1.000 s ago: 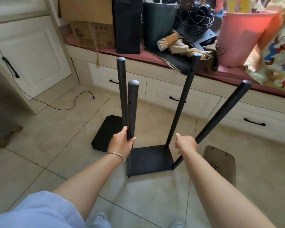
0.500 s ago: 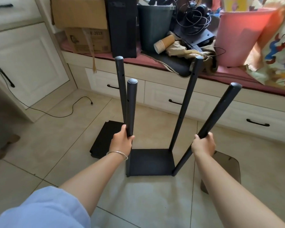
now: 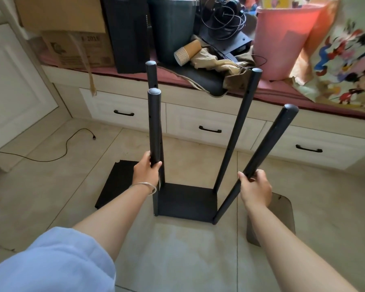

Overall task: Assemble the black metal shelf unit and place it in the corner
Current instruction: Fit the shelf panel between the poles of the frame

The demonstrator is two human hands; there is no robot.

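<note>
floor (image 3: pixel 51 182): beige tiles, black shelf unit (image 3: pixel 185 202) stands on it before white drawers (image 3: pixel 211 127) | left hand (image 3: pixel 145 173) fingers curled round near-left post (image 3: pixel 154 127) | right hand (image 3: pixel 255 188) fingers curled round near-right post (image 3: pixel 268 144) | spare black panel (image 3: pixel 116 182) lies left

Both arms extended forward, each hand gripping a pole.
Left hand (image 3: pixel 146 173) fingers curled round near-left upright; right hand (image 3: pixel 255 187) wraps the tilted near-right one.

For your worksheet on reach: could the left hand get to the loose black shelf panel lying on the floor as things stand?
Probably yes: the shelf panel lies just beyond the left hand with nothing between, but that hand must first release the front-left pole.
</note>
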